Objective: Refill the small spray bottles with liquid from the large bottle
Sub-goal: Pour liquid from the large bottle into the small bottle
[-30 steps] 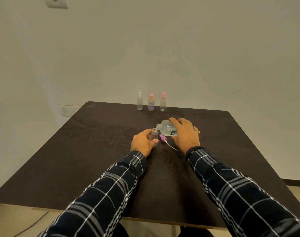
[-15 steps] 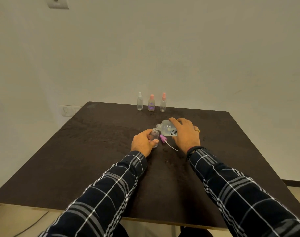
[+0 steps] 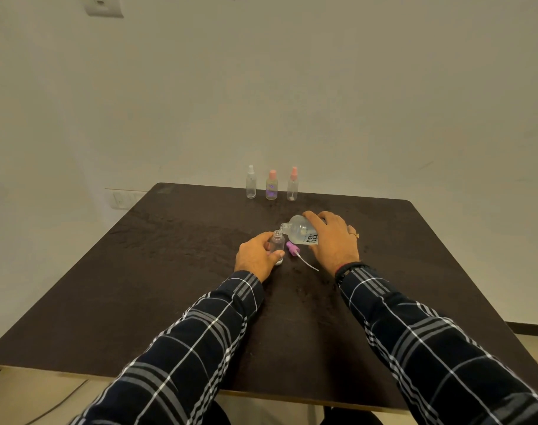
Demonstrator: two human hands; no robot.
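My left hand (image 3: 257, 255) grips a small clear spray bottle (image 3: 277, 243) that stands upright and uncapped on the dark table (image 3: 175, 271). My right hand (image 3: 332, 240) holds the large clear bottle (image 3: 298, 230) tipped on its side, its open neck right over the small bottle's mouth. The small bottle's purple spray cap with its white dip tube (image 3: 293, 249) lies on the table between my hands.
Three small spray bottles stand in a row at the table's far edge: a white-capped one (image 3: 251, 186), a pink-capped one with a purple label (image 3: 271, 185), and another pink-capped one (image 3: 292, 184). A wall stands close behind the table.
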